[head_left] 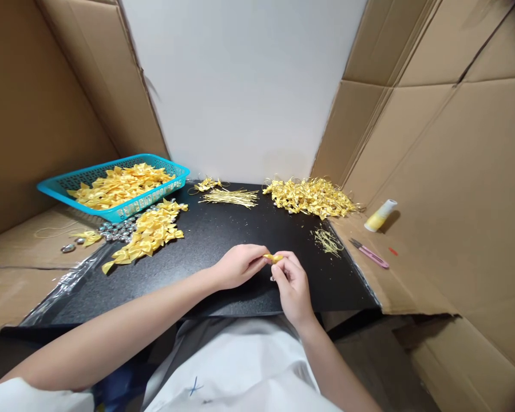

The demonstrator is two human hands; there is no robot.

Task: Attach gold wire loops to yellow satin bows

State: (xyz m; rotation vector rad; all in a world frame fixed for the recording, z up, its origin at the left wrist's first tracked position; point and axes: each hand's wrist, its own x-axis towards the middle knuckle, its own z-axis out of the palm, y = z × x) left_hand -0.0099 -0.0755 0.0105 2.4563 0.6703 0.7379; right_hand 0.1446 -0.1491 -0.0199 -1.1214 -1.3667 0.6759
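Observation:
Between my two hands, over the front part of the black table, is a small yellow ribbon bow. My left hand pinches its left end, fingers closed. On the other side, my right hand has thumb and fingers closed on the bow. A small silver bell shows just beneath, by my right thumb; whether it is joined to the bow I cannot tell. To the left lies a pile of yellow bows, with silver bells beside it.
A blue basket of yellow bows stands back left. Gold twist ties lie at the back, near a heap of bows with ties. Tie scraps, pink thread snips and a thread cone are right. Cardboard walls flank the table.

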